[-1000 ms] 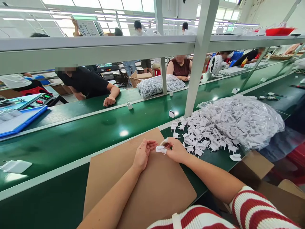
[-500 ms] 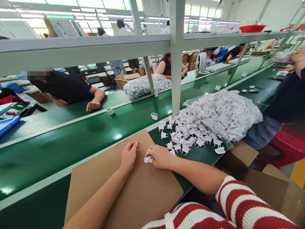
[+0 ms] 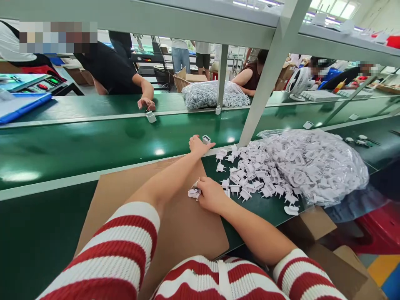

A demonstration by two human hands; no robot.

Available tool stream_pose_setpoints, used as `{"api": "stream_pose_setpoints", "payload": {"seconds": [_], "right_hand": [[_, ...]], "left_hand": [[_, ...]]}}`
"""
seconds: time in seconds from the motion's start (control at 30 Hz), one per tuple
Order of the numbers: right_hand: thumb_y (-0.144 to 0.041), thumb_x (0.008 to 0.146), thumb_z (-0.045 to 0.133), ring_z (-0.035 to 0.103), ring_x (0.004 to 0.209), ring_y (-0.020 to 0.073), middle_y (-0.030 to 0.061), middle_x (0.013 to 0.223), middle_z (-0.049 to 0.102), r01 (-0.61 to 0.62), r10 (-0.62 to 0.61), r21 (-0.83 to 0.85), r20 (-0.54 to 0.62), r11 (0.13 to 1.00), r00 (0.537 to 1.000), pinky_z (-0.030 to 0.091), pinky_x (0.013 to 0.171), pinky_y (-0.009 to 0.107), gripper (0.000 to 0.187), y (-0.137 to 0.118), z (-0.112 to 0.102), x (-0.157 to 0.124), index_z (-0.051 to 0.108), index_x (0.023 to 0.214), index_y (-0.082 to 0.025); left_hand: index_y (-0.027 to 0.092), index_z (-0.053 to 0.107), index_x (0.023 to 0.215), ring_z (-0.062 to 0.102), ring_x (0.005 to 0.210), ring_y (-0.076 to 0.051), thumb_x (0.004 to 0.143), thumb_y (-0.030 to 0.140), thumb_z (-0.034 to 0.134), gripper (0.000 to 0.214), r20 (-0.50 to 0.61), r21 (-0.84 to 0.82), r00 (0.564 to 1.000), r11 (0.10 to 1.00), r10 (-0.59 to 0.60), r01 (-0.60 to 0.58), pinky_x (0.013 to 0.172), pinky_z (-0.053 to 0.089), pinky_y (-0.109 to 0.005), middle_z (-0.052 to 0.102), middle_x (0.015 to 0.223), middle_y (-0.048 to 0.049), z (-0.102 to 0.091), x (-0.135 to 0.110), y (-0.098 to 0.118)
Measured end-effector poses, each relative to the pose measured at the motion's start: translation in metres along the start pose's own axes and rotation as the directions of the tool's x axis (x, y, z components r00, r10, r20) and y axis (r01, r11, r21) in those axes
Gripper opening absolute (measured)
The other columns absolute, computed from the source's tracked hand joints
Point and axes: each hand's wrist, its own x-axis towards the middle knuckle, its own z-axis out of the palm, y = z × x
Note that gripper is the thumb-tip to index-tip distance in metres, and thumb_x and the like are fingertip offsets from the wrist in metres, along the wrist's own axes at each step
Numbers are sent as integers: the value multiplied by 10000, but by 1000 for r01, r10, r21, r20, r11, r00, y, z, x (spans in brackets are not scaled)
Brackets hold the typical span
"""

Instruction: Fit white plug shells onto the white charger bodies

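My left hand (image 3: 200, 146) reaches out over the near edge of the green conveyor belt, fingers spread around a small white charger housing (image 3: 206, 139) with an open end. Whether the fingertips touch it I cannot tell. Above the brown cardboard sheet (image 3: 175, 221), my right hand (image 3: 213, 195) is closed on a small white bunch (image 3: 194, 193), which looks like plastic pieces; the fingers partly hide it. Just right of that hand lie loose white two-pin plug covers (image 3: 245, 194), spilling from a clear plastic bag (image 3: 321, 162) full of them.
The green belt (image 3: 93, 141) runs across in front of me. A slanted shelf post (image 3: 264, 83) stands by the plug pile. Across the belt, a co-worker's hand (image 3: 146, 103) is at another white charger (image 3: 151, 117). A further filled bag (image 3: 215, 95) sits beyond.
My left hand has moved forward from above the cardboard to the housing on the belt, its fingers spreading. My right hand keeps its white bunch. The co-worker's hand has reached a charger. The view has shifted.
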Motion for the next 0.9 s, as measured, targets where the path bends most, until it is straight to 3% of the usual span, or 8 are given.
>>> {"api": "stream_pose_setpoints", "payload": {"seconds": [0.1,0.17,0.3,0.43,0.57,0.73,0.8,0.9], "right_hand": [[-217,878,682,643,949,200,62,1015,687,1,53,350,-144,937,988,505,810,311,98,0,-5,4,736,960,-214],[-343,853,756,666,923,193,50,1038,722,-29,197,671,-176,741,965,539,838,326,193,-2,-11,7,753,1013,-235],[-425,682,886,696,874,180,31,996,767,-173,342,967,100,188,934,567,845,332,394,-5,-27,9,756,988,-213],[-403,652,909,701,810,147,31,939,765,-273,259,961,273,-35,927,565,791,285,372,-8,-38,4,760,919,-192],[-404,617,924,677,756,117,4,891,762,-302,277,953,294,-16,915,550,722,236,377,-12,-39,1,775,900,-205],[-414,591,953,580,608,74,-11,876,755,-245,348,941,154,235,925,430,511,197,438,-11,-34,1,781,945,-220],[-445,599,955,624,644,99,6,945,769,-200,335,930,90,309,938,497,559,234,477,-10,-31,3,777,986,-232],[-533,653,921,691,789,156,32,1048,773,-99,301,920,-21,379,953,591,753,328,490,-7,-25,5,767,1021,-249]], "left_hand": [[106,568,1139,548,1263,-400,727,289,913,569,46,-23,999,1000,-2,3,1060,393,-498,620,1244,-241,5,9,-1],[105,599,1186,632,1120,-301,838,242,800,425,119,-59,990,996,71,-64,1008,450,-425,681,1182,-176,-4,6,-6],[149,599,1382,630,1097,-229,890,190,676,500,225,-92,952,977,207,-191,1025,470,-360,672,1289,-98,-51,-29,-27],[166,513,1515,636,1060,-249,936,309,625,607,307,-93,912,963,271,-254,1027,489,-425,646,1323,-120,-119,-98,-56],[190,524,1516,600,1200,-297,973,386,591,581,366,-61,879,950,306,-305,1063,469,-420,641,1340,-118,-165,-165,-72],[215,414,1581,580,1210,-285,969,354,601,655,545,-114,746,916,381,-385,1099,452,-437,636,1344,-115,-171,-198,-75],[191,364,1589,565,1220,-287,919,398,698,777,503,-125,762,907,408,-403,1104,449,-448,599,1395,-137,-167,-198,-75],[164,593,1351,594,1126,-279,876,484,762,597,455,-98,792,906,408,-411,1023,488,-425,655,1250,-127,-165,-195,-74]]}}
